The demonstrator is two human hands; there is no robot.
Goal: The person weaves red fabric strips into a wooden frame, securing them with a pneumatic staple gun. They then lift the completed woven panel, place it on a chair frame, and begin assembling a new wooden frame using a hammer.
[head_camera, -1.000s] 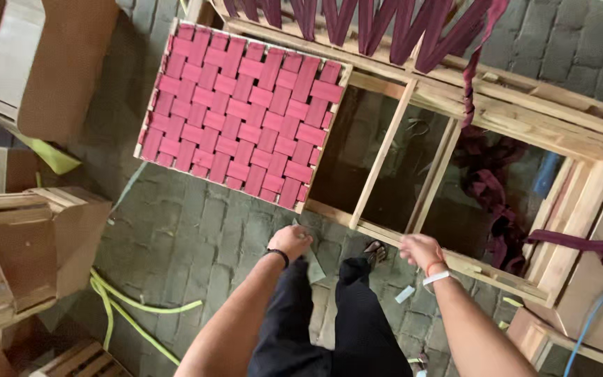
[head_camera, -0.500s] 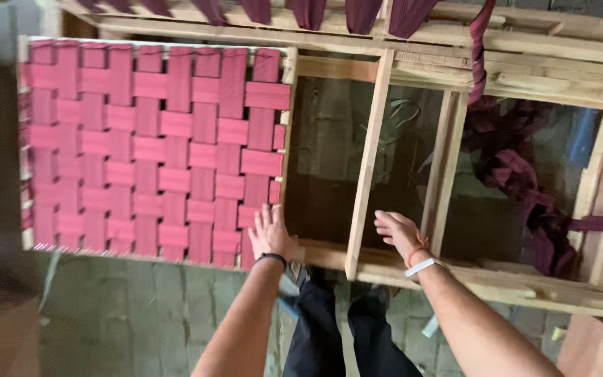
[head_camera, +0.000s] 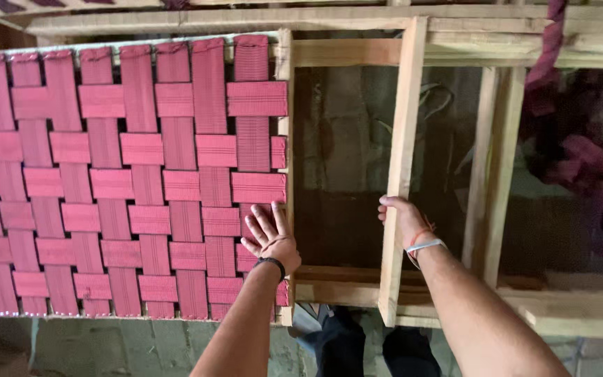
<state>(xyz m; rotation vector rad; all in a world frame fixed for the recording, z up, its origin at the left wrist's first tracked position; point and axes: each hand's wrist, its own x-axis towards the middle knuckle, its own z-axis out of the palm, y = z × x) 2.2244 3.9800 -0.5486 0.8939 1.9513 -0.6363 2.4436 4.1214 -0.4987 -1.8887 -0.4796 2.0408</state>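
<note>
Two hands: left fingers flat on red webbing, right fingers clasping wooden slat.

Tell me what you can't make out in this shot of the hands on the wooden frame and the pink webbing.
Head view only:
- Right hand: fingers wrap behind the wooden slat, so their tips are hidden.
- Woven pink webbing panel: its left side is cut off by the picture's edge.
- Dark purple strap pile: blurred, shadowed, cut by the right edge.
- Under the left hand: the weave there is covered.
- Feet: hidden behind the frame rail and forearms.
</note>
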